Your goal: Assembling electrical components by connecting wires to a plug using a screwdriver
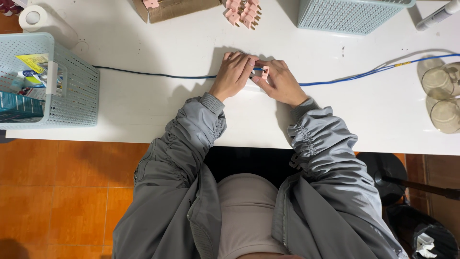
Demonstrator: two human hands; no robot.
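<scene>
Pink plug (265, 72) pinched by right hand (280, 82), left hand (233, 75) clamped on blue cable (158, 74), fingertips hiding joint

White surface (143, 110) as I see it: blue cable (153, 74) across the middle, perforated basket (76, 91) left, pink plugs (243, 13) far, two glass jars (443, 98) right.

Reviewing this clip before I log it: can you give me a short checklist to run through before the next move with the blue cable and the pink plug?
1. Both hands on the work: left hand and right hand meet at the pink plug: ok.
2. Blue cable lies flat across the white table, no tangles seen: ok.
3. Cable seated in the plug: hidden by fingers: cannot tell.
4. Spare pink plugs at the table's far edge: ok.
5. Glass jars beside the cable, apart from hands: ok.
</scene>
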